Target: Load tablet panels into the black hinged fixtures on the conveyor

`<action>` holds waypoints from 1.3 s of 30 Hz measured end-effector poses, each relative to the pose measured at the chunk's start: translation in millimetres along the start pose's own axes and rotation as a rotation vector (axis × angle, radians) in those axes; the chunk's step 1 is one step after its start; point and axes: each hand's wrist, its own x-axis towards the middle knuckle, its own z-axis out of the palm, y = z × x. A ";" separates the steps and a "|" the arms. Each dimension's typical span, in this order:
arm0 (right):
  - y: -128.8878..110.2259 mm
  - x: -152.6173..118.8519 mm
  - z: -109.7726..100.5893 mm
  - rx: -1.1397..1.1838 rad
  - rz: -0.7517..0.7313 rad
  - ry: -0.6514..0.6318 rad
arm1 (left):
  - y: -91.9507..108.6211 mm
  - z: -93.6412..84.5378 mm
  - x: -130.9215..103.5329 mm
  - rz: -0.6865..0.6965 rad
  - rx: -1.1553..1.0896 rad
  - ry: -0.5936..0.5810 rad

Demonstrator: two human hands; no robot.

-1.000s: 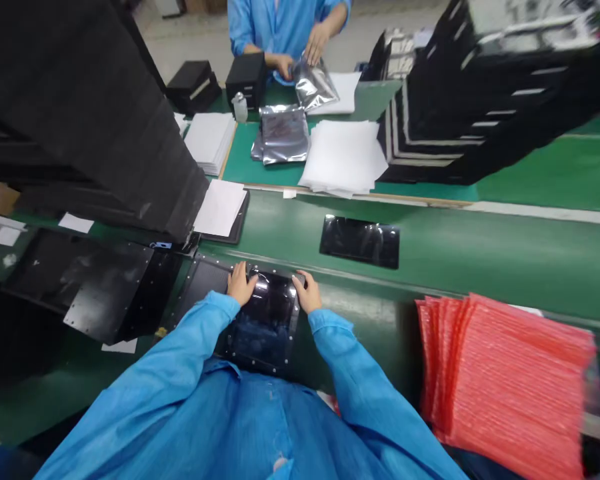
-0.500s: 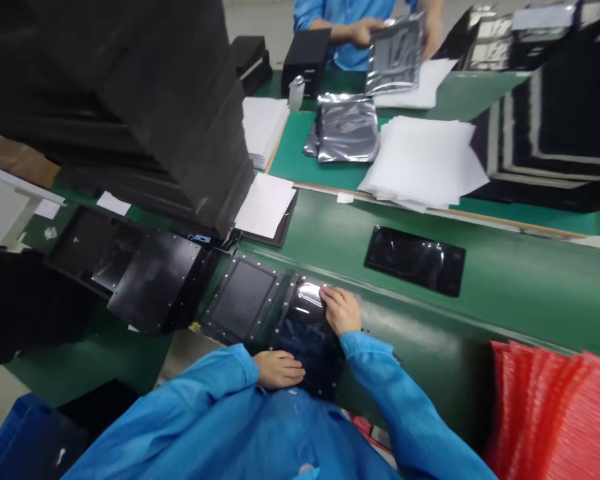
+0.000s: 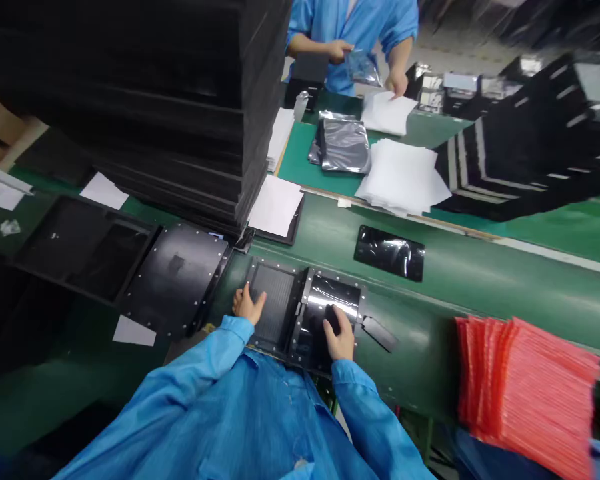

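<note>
And here's the left hand, thumb and fingers spread wide, resting at the near-left of the ribbed panel, just left of the glossy panel; it has no clear grip on anything. The right hand is on the glossy panel itself, half open, fingers bent and thumb apart, fingertips against the shiny face, nothing pinched. A dark tab juts out right of the glossy panel.

Across the green counter, a loose dark panel lies beyond the glossy panel and to its right; red bubble-wrap sheets sit well to its right. Left of it, past the ribbed panel, there's a studded black plate, with a tall black stack towering behind. Farther beyond the glossy panel lie silver bags and white sheets, and a blue-sleeved co-worker stands there.

Half a second on, the left hand has switched from the glossy panel to the ribbed one! The right has moved in from the glossy panel's edge, and the co-worker now has one hand down on paper.
</note>
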 end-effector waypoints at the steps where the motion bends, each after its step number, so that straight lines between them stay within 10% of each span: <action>1: -5.3 2.9 -2.7 0.016 0.024 -0.014 | 0.8 -1.9 -7.4 -0.030 -0.131 -0.033; 7: -41.8 -4.9 -20.3 0.236 0.188 -0.408 | 0.5 20.7 -65.8 0.253 -0.264 -0.672; 15: -17.8 -10.5 -43.8 0.464 0.275 -0.268 | 16.7 78.6 -134.6 0.683 0.360 -0.390; 22: 44.7 29.6 -97.0 0.249 0.179 -0.221 | 7.1 76.2 -152.0 0.396 0.616 -0.328; 26: 44.9 81.5 -82.8 0.178 0.084 -0.134 | -3.0 78.5 -142.4 0.094 0.708 -0.380; 30: 24.5 124.2 -52.8 0.012 0.164 -0.149 | -11.6 82.6 -132.7 0.219 0.700 -0.329; 39: 22.9 122.7 -43.3 -0.148 0.198 -0.026 | -29.3 90.0 -118.8 0.339 0.742 -0.411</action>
